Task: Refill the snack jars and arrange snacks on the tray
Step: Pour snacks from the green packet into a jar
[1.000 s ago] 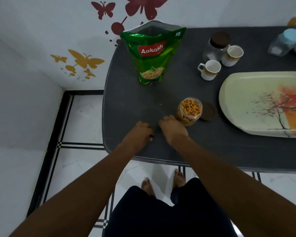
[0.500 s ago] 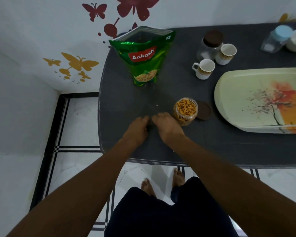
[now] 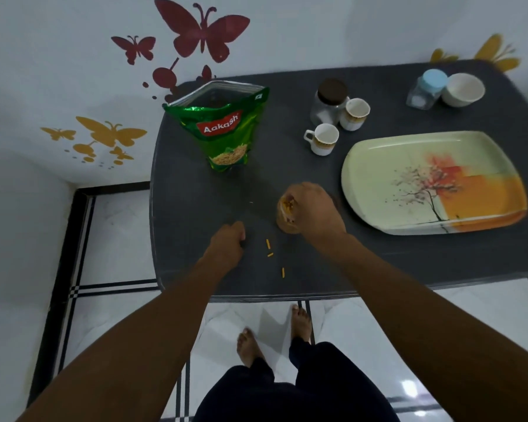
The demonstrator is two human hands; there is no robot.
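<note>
Head view: right hand [image 3: 313, 213] fingers bunched over snack jar [image 3: 285, 219]; left hand [image 3: 227, 243] fingers curled on table [image 3: 378, 260].

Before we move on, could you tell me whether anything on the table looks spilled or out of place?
Yes: three orange snack sticks lie loose on the dark table, near its front edge, between the left hand and the snack jar, which the right hand covers. They look spilled.

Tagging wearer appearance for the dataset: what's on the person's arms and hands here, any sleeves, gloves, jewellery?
Both forearms are bare up to the frame edge: no sleeves in view. The left hand and right hand wear no gloves; no rings, watch or bands show. Below, dark trousers and bare feet.
</note>
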